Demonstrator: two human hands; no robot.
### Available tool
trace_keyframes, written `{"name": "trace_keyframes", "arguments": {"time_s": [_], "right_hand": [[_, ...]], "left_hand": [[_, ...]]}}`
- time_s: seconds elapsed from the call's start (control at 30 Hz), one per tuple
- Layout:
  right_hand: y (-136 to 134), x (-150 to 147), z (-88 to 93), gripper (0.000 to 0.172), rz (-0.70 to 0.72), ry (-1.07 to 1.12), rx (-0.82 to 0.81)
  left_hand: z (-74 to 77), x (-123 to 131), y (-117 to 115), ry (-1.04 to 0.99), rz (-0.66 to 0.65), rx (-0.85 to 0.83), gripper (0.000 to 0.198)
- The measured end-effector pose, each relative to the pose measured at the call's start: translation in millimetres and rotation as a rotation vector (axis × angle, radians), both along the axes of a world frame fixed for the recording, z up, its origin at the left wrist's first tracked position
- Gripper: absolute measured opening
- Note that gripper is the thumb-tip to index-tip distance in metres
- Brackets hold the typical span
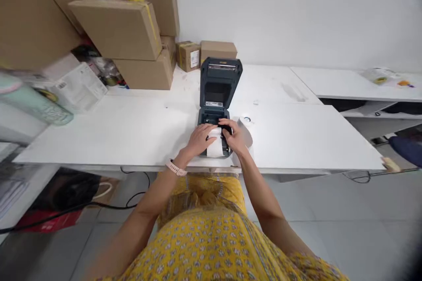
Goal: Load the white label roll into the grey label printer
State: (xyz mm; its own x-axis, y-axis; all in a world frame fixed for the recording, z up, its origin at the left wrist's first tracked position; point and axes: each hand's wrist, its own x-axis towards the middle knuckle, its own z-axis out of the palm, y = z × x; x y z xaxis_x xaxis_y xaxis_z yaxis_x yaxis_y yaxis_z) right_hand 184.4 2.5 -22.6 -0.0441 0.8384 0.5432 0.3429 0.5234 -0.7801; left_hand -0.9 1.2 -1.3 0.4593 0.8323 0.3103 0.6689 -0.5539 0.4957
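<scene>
Lying between the fingers (207, 128) — white paper (215, 145), inside the open printer (217, 92).

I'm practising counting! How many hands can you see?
2: the left hand over the open printer's left side, the right hand over its right side.

I've got the dark-grey plastic printer with raised lid (216, 92) before me on the white rectangular table (296, 136). White paper strip (215, 147) in its base, between my left hand (199, 138) and right hand (234, 137). White round roll (245, 134) just right. Behind: small brown cardboard box (189, 57). Back left: stacked large brown cardboard boxes (115, 30). Far left: pale-green cylindrical bottle (36, 102).
</scene>
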Motion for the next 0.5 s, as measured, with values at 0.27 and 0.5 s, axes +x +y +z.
{"name": "trace_keyframes", "arguments": {"time_s": [0.27,0.5], "right_hand": [[25.3,9.2,48.7,0.027,-0.302,0.106,0.087],[144.1,25.3,145.7,0.067,-0.198,0.024,0.173]], "left_hand": [[1.2,0.9,-19.5,0.219,-0.060,0.049,0.050],[-2.5,-0.8,-64.9,0.258,-0.087,0.087,0.058]]}}
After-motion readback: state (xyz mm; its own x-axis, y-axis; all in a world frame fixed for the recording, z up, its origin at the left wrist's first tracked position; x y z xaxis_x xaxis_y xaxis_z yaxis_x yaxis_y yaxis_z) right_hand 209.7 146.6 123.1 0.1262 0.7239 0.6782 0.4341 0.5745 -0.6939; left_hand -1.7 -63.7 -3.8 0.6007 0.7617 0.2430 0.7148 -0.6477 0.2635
